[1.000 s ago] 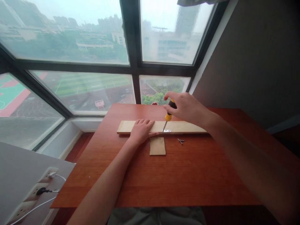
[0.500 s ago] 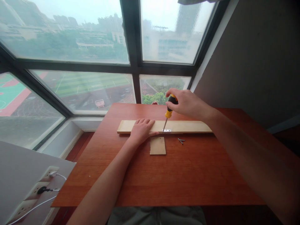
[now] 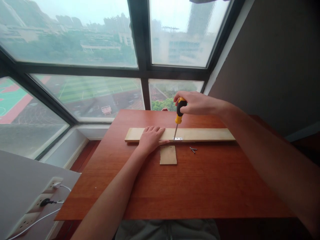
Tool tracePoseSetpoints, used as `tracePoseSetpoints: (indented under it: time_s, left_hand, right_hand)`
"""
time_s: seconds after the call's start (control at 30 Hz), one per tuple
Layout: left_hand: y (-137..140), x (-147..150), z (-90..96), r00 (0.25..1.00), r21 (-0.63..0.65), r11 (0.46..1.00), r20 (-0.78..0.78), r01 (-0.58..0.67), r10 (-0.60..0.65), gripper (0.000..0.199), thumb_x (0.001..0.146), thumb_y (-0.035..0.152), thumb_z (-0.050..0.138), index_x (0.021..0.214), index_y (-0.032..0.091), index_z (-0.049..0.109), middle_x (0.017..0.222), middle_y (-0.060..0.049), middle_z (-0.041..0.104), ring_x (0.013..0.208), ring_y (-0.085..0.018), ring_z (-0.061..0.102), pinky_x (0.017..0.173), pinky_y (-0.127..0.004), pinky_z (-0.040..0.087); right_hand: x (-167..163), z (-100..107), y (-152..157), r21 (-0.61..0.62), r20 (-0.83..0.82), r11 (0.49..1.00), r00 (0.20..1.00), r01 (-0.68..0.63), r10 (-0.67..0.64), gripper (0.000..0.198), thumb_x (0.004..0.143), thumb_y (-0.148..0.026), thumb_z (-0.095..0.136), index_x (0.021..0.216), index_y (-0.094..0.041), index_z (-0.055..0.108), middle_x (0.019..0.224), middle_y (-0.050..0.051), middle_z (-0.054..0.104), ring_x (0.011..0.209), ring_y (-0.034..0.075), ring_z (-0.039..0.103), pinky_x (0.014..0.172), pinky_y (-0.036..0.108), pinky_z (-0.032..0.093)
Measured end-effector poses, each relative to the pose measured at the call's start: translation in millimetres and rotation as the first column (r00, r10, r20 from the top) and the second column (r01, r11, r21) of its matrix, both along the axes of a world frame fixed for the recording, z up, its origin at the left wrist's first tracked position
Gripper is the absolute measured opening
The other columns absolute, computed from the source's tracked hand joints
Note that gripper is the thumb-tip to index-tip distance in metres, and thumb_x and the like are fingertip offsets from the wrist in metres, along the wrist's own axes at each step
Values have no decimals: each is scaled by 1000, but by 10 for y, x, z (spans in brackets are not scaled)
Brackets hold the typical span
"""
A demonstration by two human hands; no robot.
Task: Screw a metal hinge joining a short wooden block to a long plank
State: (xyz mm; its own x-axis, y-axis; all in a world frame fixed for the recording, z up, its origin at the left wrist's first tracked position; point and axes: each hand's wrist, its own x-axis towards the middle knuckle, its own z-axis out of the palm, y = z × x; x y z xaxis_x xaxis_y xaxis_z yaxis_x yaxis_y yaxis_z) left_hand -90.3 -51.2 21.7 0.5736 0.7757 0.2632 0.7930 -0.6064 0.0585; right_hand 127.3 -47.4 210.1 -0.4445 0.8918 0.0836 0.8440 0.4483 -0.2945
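Note:
A pale wooden board (image 3: pixel 205 134) lies lengthwise across the table. My left hand (image 3: pixel 151 137) rests flat on its left part, fingers stretched over the top and thumb along the front edge. Just right of that thumb, a small metal hinge or plate (image 3: pixel 178 138) sits at the board's front edge. My right hand (image 3: pixel 193 102) is closed around the black-and-yellow handle of a screwdriver (image 3: pixel 178 119). The screwdriver leans slightly, its tip down at the left end of the metal piece. Whether a screw is under the tip is too small to tell.
In front of the board lie a small square wooden piece (image 3: pixel 168 155) and several loose screws (image 3: pixel 193 150) on the reddish-brown table (image 3: pixel 200 193). Large windows (image 3: pixel 100 91) stand behind the table. Wall sockets with plugged-in cables (image 3: pixel 45 202) are at lower left.
My right hand has turned and shifted slightly left, bringing the screwdriver handle more upright, and the forearm has swung right. The tip stays at the metal piece; my left hand has not moved.

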Motion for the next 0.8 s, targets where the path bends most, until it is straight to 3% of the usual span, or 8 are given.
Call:
tracePoseSetpoints:
  time_s: [0.2, 0.3, 0.43, 0.6, 0.7, 0.8]
  left_hand:
    - [-16, 6, 11, 1000, -5, 1000, -5, -13, 13, 53, 91, 64, 42, 125, 26, 53, 115, -9, 64, 113, -26, 54, 96, -36, 35]
    - [-18, 7, 11, 1000, -8, 1000, 0, -13, 13, 53, 90, 65, 41, 125, 26, 53, 115, -9, 63, 113, -26, 54, 96, -36, 35]
    - [-13, 9, 2, 1000, 4, 1000, 5, -7, 7, 53, 90, 64, 43, 125, 26, 53, 114, -9, 64, 112, -27, 54, 95, -37, 35]
    - [-12, 9, -3, 1000, 14, 1000, 7, 0, 0, 53, 91, 64, 42, 124, 25, 53, 114, -9, 64, 111, -26, 55, 95, -37, 35]
    - [-12, 9, 2, 1000, 17, 1000, 4, -2, 2, 53, 91, 64, 41, 124, 24, 54, 113, -9, 64, 110, -27, 55, 94, -37, 36]
    - [-12, 8, 6, 1000, 16, 1000, 0, -5, 5, 53, 91, 64, 42, 125, 25, 53, 114, -9, 64, 110, -26, 55, 94, -37, 36]
  right_hand:
    - [-38, -17, -10, 109, 53, 991, 995, 83, -89, 27, 89, -44, 50, 91, -21, 64, 82, 7, 67, 76, 22, 59, 63, 33, 39]
    - [-17, -11, -11, 22, -20, 999, 999, 30, -29, 18, 85, -31, 55, 98, -22, 62, 93, 6, 68, 81, 21, 60, 67, 33, 41]
    - [20, -31, -3, -81, -104, 996, 994, -23, 15, 28, 79, -24, 59, 107, -25, 57, 104, 6, 67, 87, 22, 60, 72, 33, 44]
    - [-10, -145, -17, 175, -41, 975, 990, 138, -133, 27, 84, -46, 57, 94, -21, 60, 88, 7, 65, 77, 22, 57, 65, 34, 40]
    - [-3, -165, -22, 141, -72, 984, 993, 107, -98, 19, 82, -36, 59, 95, -21, 60, 85, 5, 65, 74, 19, 57, 64, 32, 40]
    - [24, -148, -27, 48, -112, 998, 993, 48, -42, 27, 77, -24, 62, 104, -22, 58, 94, 5, 67, 79, 19, 59, 66, 30, 41]
